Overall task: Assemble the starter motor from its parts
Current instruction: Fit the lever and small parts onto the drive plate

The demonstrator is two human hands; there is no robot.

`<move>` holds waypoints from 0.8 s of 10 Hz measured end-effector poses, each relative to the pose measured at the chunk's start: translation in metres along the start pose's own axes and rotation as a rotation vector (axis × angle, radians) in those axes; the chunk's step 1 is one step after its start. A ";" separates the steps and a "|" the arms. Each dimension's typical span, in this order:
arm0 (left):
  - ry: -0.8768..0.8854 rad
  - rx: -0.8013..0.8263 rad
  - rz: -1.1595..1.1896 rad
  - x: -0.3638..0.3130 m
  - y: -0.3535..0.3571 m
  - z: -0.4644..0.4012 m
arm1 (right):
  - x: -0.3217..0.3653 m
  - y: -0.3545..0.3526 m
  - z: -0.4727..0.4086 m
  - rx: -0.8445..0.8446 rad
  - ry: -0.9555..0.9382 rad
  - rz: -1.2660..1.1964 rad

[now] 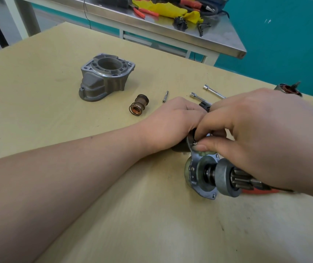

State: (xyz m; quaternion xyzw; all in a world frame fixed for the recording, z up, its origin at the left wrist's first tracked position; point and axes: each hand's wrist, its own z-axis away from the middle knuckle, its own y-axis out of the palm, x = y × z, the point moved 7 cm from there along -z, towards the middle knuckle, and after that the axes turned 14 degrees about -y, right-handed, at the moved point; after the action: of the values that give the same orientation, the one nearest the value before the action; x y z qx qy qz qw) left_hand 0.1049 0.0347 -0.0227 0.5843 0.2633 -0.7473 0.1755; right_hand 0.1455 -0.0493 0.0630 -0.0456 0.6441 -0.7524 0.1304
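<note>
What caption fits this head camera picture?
Both hands work on the starter motor assembly; aluminium housing waits nearby.

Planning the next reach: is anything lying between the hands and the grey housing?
Yes. The plunger with its spring lies on the table between the left hand and the grey housing, slightly right of a straight line.

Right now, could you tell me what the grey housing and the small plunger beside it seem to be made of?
Grey housing: probably cast aluminium, given its dull matt grey, ribbed, moulded look. Plunger: coppery brown metal, possibly brass or copper-plated, shiny at its end, with a wire spring.
</note>
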 end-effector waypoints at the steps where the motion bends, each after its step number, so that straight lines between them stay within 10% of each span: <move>1: -0.001 -0.013 0.010 0.000 -0.001 0.000 | -0.004 0.001 -0.001 -0.004 0.038 -0.099; 8: 0.014 -0.044 0.014 -0.002 -0.001 0.001 | -0.029 -0.008 -0.018 -0.134 0.088 -0.124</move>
State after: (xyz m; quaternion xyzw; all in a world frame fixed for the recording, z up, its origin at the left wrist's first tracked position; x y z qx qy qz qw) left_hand 0.1044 0.0348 -0.0202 0.5874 0.2767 -0.7360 0.1916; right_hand 0.1683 -0.0231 0.0705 -0.0607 0.6942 -0.7153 0.0519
